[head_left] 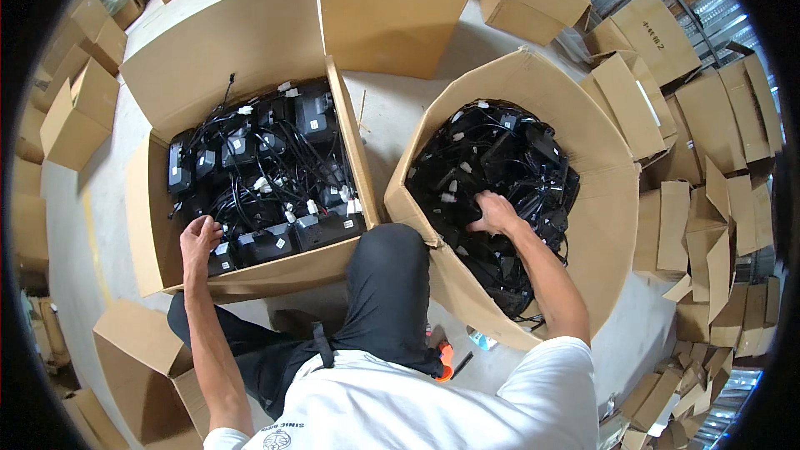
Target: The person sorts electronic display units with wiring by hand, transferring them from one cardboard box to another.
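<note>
My left hand [200, 237] is over the near left corner of the left cardboard box [242, 283], its fingers pinched together beside the black units. What lies between the fingertips, if anything, is too small to make out. Rows of black plastic units [268, 243] with black cables and white connectors [290, 215] fill this box. My right hand [496, 212] reaches down into the right cardboard box [604, 200], thumb and forefinger apart over a jumbled heap of black units and cables [521, 150]. Its other fingers are partly hidden.
My knee [396, 254] comes between the two boxes. A tall closed carton [392, 8] stands beyond them. Stacked cartons [708, 225] line the right side, and an open carton [137, 358] is at lower left. Something orange [446, 360] lies on the floor near my leg.
</note>
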`<state>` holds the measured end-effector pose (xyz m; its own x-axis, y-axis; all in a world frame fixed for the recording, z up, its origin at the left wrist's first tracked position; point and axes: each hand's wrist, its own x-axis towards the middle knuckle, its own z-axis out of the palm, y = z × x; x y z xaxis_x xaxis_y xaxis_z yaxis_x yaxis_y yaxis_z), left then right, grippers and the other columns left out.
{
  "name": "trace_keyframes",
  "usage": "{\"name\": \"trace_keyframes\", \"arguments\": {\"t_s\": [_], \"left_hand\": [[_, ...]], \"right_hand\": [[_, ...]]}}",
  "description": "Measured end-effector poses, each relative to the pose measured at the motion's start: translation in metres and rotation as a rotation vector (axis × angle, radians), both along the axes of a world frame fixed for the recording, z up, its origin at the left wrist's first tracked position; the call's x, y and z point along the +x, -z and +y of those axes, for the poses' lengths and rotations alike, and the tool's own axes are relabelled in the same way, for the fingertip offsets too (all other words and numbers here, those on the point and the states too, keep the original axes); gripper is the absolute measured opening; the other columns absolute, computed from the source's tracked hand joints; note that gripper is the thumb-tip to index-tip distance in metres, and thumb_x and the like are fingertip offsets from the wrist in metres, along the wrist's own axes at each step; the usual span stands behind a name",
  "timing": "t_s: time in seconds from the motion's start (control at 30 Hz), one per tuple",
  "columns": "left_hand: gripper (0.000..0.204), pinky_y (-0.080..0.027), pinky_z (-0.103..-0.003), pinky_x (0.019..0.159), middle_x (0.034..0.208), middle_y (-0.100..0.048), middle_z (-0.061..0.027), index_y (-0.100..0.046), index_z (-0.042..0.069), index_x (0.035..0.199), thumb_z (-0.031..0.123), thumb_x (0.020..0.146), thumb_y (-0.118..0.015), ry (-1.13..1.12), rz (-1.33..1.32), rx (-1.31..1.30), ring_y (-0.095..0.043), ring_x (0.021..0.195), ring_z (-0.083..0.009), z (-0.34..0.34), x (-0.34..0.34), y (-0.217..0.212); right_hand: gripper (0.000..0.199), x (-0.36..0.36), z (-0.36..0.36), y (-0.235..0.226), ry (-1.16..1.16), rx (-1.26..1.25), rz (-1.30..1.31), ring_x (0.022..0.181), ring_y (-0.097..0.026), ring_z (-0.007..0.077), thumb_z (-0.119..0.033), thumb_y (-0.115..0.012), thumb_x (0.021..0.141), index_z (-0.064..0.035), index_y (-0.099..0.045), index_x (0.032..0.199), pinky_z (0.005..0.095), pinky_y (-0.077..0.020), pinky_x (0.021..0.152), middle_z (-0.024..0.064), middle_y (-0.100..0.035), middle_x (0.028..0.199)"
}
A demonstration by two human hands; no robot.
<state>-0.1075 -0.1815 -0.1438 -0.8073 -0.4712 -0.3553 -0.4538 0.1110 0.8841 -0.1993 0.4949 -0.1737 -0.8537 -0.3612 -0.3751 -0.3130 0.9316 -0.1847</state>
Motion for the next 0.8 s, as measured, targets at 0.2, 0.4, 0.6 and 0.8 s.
{"name": "trace_keyframes", "arguments": {"t_s": [0.2,0.4,0.6,0.8], "left_hand": [[0.04,-0.056,-0.026,0.073,0.098,-0.073,-0.0082,-0.064,-0.001,0.125,0.029,0.099,-0.066,-0.012,-0.01,-0.011,-0.07,0.083,-0.013,0.014,0.002,-0.009],[0.04,-0.056,-0.024,0.072,0.098,-0.073,-0.0086,-0.064,-0.003,0.123,0.029,0.099,-0.066,0.0,0.071,-0.008,-0.07,0.083,-0.0127,0.018,0.003,-0.014],[0.035,-0.055,-0.023,0.066,0.095,-0.073,-0.009,-0.065,-0.002,0.12,0.026,0.099,-0.066,-0.09,0.139,0.036,-0.07,0.08,-0.0122,0.017,-0.005,0.004],[0.032,-0.054,-0.025,0.07,0.098,-0.074,-0.0108,-0.065,-0.003,0.119,0.022,0.099,-0.064,0.164,0.285,0.098,-0.071,0.082,-0.0147,0.091,-0.02,-0.004]], "right_hand": [[0.076,-0.003,-0.021,-0.021,-0.001,0.056,-0.117,0.095,-0.068,0.0427,-0.041,-0.087,0.061,0.005,-0.062,0.116,0.0468,-0.0545,0.086,0.0273,-0.07,0.097],[0.046,0.007,0.016,-0.065,0.361,-0.255,0.232,0.08,-0.071,0.036,-0.032,-0.084,0.071,-0.003,-0.066,0.102,0.0439,-0.0549,0.073,0.0193,-0.071,0.085],[0.013,0.017,0.038,-0.098,0.721,-1.009,0.201,0.075,-0.07,0.0145,-0.011,-0.071,0.091,-0.0008,-0.066,0.097,0.0269,-0.0552,0.064,0.0097,-0.073,0.085],[0.024,0.005,0.015,-0.174,0.745,-1.021,0.224,0.08,-0.071,0.0176,-0.014,-0.072,0.092,0.0026,-0.066,0.108,0.0281,-0.0576,0.073,0.0125,-0.073,0.094]]}}
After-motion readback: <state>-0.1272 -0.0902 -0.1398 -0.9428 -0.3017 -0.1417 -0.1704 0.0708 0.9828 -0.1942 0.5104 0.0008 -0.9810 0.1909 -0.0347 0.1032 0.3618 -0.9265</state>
